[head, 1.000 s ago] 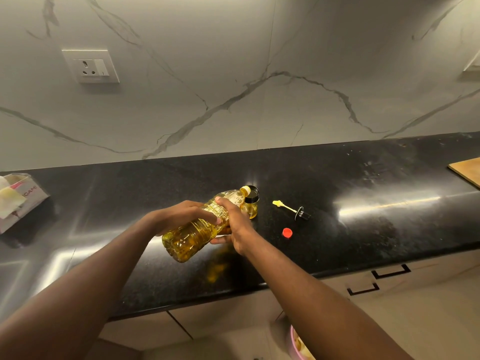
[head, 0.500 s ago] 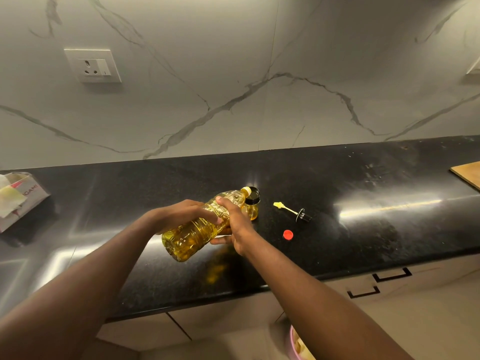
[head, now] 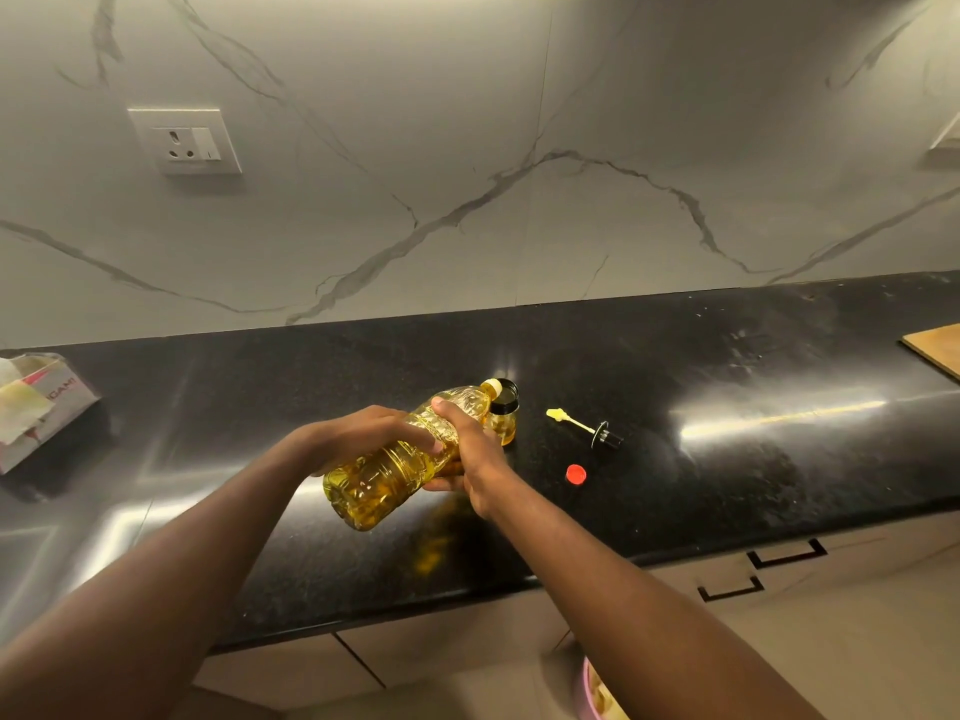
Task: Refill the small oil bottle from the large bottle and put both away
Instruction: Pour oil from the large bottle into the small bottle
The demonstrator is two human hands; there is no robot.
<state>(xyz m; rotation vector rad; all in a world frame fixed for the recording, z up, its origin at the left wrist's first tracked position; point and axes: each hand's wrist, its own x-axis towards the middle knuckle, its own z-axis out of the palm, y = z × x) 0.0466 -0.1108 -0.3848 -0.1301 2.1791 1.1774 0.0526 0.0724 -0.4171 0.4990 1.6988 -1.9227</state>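
black counter (head: 727,485) | on it: small oil bottle (head: 505,427), brush lid (head: 597,432), red cap (head: 576,474), box (head: 47,423), wooden board (head: 935,348)

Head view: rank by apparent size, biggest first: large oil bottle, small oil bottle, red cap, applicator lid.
1. large oil bottle
2. small oil bottle and applicator lid: unsure. The lid looks longer, the bottle bulkier but partly hidden.
3. red cap, smallest.
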